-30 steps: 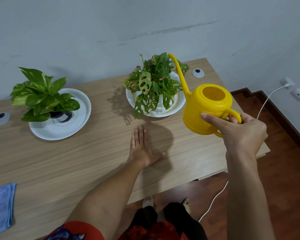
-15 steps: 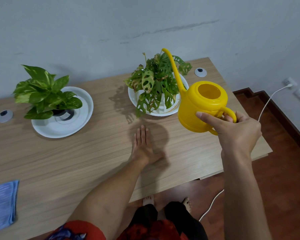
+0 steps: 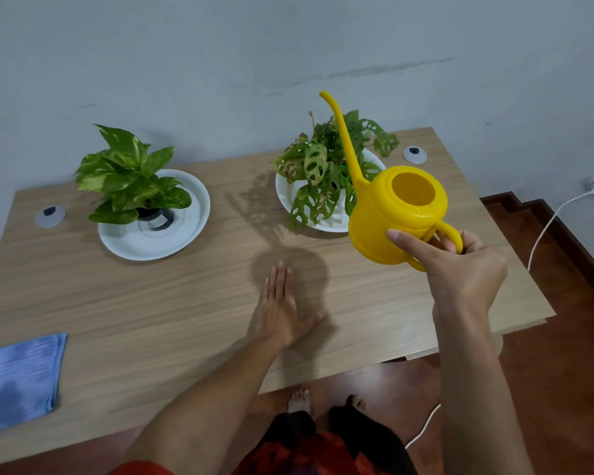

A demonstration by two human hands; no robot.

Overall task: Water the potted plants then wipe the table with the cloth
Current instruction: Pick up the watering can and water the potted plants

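My right hand (image 3: 460,272) grips the handle of a yellow watering can (image 3: 391,214), held in the air in front of the right potted plant (image 3: 323,166); its long spout points up over the leaves. That plant has holed leaves and stands on a white plate (image 3: 285,195). The left potted plant (image 3: 127,176) has broad green leaves and sits on another white plate (image 3: 186,231). My left hand (image 3: 278,310) lies flat, palm down, on the wooden table (image 3: 151,303). A blue cloth (image 3: 18,378) lies at the table's front left.
Two round grey cable grommets (image 3: 50,216) (image 3: 415,154) are set into the table near its back corners. A grey wall runs right behind the table. A white cable (image 3: 546,228) goes from a wall socket down across the brown floor on the right.
My right hand has carried the watering can leftward and slightly up, closer to the right plant, with the spout higher over the leaves. My left hand stays flat on the table.
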